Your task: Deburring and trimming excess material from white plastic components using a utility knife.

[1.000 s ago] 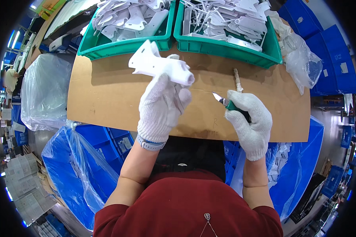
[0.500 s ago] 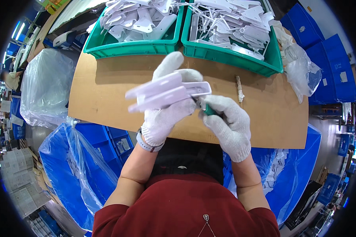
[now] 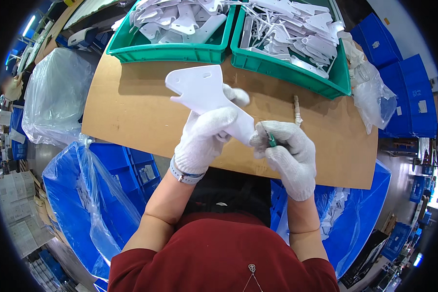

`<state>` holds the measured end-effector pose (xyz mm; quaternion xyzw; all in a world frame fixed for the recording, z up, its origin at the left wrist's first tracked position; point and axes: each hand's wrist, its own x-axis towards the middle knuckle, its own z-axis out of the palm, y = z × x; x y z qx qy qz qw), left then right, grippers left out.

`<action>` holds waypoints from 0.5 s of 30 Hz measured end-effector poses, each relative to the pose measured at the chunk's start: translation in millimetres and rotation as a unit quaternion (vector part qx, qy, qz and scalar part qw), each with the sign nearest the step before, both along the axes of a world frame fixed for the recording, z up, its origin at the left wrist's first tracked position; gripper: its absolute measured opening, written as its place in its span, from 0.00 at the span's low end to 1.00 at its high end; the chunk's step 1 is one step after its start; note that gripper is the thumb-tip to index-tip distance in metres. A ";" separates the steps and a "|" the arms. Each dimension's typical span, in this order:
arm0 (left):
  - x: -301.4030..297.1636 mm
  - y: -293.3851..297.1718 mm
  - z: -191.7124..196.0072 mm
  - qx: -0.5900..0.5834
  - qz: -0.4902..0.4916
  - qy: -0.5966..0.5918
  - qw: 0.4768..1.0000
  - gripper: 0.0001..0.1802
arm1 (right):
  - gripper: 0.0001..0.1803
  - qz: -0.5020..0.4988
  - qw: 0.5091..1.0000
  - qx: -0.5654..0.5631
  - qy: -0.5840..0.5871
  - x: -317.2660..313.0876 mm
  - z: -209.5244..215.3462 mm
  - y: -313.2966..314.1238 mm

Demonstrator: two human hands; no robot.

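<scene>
White plastic part (image 3: 204,95) in left hand (image 3: 204,138), mid-board; right hand (image 3: 284,155) touching edge.

Cardboard-topped bench (image 3: 131,117); blue crates (image 3: 399,63) around.

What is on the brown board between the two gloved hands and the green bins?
In the head view, only a small pale stick lies there on the brown cardboard board.
</scene>
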<state>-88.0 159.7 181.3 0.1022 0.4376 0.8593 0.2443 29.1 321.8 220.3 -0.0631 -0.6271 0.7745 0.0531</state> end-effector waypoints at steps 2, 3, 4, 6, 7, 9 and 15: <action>-3.0 -2.6 -15.1 0.126 -0.081 -0.130 0.980 0.28 | 0.20 0.007 0.998 -0.067 -0.001 1.3 -0.5 4.0; 2.5 4.8 -3.2 0.081 -0.002 -0.182 0.980 0.23 | 0.20 -0.013 0.999 0.029 0.017 0.6 -2.1 9.0; 0.2 2.9 -9.2 0.081 0.000 -0.183 0.980 0.23 | 0.20 -0.034 0.991 0.124 0.036 -0.5 -3.3 11.6; -7.0 -0.6 -19.0 0.214 -0.087 -0.301 0.925 0.23 | 0.20 -0.061 0.983 0.168 0.049 -2.9 -2.6 13.0; -4.6 3.2 -16.4 0.128 -0.033 -0.309 0.942 0.27 | 0.20 -0.060 0.954 0.280 0.092 -3.5 -4.1 18.2; -6.5 6.8 -9.8 0.138 -0.044 -0.348 0.926 0.28 | 0.21 -0.058 0.911 0.387 0.132 -4.9 -4.4 21.0; -11.1 7.2 -11.4 0.152 -0.080 -0.412 0.895 0.32 | 0.21 -0.044 0.839 0.516 0.166 -4.7 0.9 17.2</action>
